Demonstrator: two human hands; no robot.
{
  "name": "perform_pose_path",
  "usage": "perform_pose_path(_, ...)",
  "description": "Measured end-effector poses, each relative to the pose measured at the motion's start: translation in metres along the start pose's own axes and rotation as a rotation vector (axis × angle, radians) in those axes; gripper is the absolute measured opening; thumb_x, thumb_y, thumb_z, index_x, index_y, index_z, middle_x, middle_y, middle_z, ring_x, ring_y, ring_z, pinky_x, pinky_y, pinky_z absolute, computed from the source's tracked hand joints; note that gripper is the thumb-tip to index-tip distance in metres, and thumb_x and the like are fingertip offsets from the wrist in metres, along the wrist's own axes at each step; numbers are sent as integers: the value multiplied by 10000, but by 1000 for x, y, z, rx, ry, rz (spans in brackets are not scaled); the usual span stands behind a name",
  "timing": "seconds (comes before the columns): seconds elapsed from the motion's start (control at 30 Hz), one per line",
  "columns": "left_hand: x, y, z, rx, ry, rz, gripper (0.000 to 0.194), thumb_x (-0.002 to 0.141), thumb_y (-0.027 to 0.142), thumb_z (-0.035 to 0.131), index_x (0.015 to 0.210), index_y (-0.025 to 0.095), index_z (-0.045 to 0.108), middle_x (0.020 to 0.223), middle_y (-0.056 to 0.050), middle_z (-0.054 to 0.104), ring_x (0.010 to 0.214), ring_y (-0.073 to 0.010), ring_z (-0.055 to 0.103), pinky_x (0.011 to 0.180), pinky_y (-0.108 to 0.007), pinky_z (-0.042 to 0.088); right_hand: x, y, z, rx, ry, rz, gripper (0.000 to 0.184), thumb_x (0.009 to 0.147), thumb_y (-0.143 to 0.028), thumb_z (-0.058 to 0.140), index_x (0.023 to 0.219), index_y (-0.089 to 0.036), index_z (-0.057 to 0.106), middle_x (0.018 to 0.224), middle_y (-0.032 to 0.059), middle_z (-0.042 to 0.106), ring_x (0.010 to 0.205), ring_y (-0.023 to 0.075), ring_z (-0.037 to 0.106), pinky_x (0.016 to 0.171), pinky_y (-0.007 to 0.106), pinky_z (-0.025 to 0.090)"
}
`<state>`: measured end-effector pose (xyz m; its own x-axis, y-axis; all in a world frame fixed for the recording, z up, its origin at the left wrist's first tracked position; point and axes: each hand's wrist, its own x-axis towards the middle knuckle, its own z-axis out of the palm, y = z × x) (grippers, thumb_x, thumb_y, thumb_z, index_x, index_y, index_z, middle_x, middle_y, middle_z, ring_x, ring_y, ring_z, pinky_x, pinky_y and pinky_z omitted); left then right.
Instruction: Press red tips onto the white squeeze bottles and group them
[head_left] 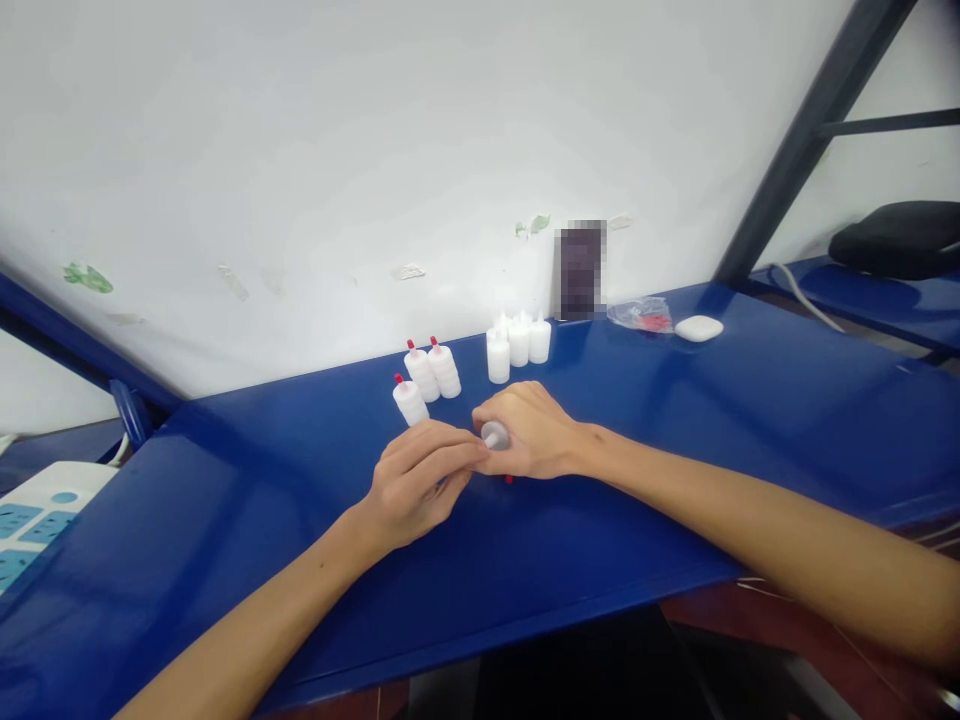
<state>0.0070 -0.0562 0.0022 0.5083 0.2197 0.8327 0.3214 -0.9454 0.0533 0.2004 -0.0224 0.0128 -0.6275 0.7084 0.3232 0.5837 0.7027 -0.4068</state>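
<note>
Bottle (pixel 495 436), white and mostly hidden, is resting between two hands over the near-middle part of the blue surface (pixel 480 590), its round shoulder facing us and its short nozzle pointing leftward. Nearest to us, the left hand (pixel 418 487) is pinching the nozzle's tip, thumb and fingertips drawn together; we are unable to tell whether a cap is sitting between them. A small red piece (pixel 509 479) is showing just below the right hand (pixel 531 430); we are reading it, with caution, as a loose cap. The right hand is wrapping its fingers around the body of the bottle and is hiding most of it.

Farther off and to the left, three capped bottles (pixel 445 372) are standing upright, each bearing a red tip; the left hand is partly covering the base of the nearest. We are judging these three to be done. To their right, a tight cluster of uncapped bottles (pixel 519 345) is standing near the wall (pixel 315 180), all showing bare white nozzles; overlap is keeping us from an exact count. We are judging this cluster to be left, the held one to be midway, and the whole to be well short of complete. Beyond the right hand, a clear plastic bag (pixel 637 313) is lying with red pieces (pixel 655 323) inside, and a white rounded object (pixel 699 328) is lying just beside it.
</note>
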Motion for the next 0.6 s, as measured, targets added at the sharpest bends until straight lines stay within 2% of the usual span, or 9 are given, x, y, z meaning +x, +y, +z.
perform_pose_path(0.17, -2, -1, 5, -1, -6, 16, 300, 821, 15, 646, 1079, 167, 628, 946, -60, 730, 843, -156, 688, 732, -281, 591, -1, -4, 0, 2, 1, -69, 378, 741, -484, 528, 535, -171, 480, 500, -35, 418, 498, 81, 291, 534, 269, 159)
perform_pose_path(0.33, -3, 4, 7, -64, 11, -37, 322, 815, -13, 626, 1084, 163, 637, 980, -61, 731, 897, -158, 692, 786, -277, 581, 1, -2, 1, -21, 5, -72, 445, 755, -556, 541, 552, -171, 451, 523, -38, 420, 506, 78, 290, 539, 267, 166)
perform_pose_path(0.4, -3, 3, 6, -72, 72, -170, 273, 826, 19, 635, 1047, 179, 651, 949, -44, 725, 860, -146, 687, 783, -271, 569, 2, 2, 0, 10, 12, -59, 474, 803, -593, 524, 595, -168, 488, 589, -28, 474, 533, 80, 342, 552, 266, 191)
perform_pose_path(0.47, -4, -4, 2, -77, 220, -375, 232, 838, 83, 663, 1041, 195, 653, 938, -35, 712, 842, -140, 681, 781, -270, 560, 2, 8, -1, 63, 51, -31, 494, 854, -603, 499, 633, -162, 531, 709, -5, 538, 594, 89, 409, 580, 265, 232)
perform_pose_path(0.53, -3, -16, -3, -85, 406, -567, 293, 829, 156, 707, 1108, 198, 626, 956, -40, 701, 848, -141, 683, 764, -262, 557, 3, 16, -2, 125, 116, 11, 501, 901, -574, 465, 632, -159, 542, 779, 12, 557, 643, 100, 450, 613, 269, 270)
perform_pose_path(0.6, -3, -31, -10, -84, 490, -674, 355, 802, 228, 747, 1127, 187, 611, 935, -40, 706, 831, -141, 682, 735, -251, 551, 5, 26, -1, 196, 176, 66, 498, 937, -520, 424, 605, -162, 522, 731, 12, 551, 637, 109, 467, 630, 276, 299)
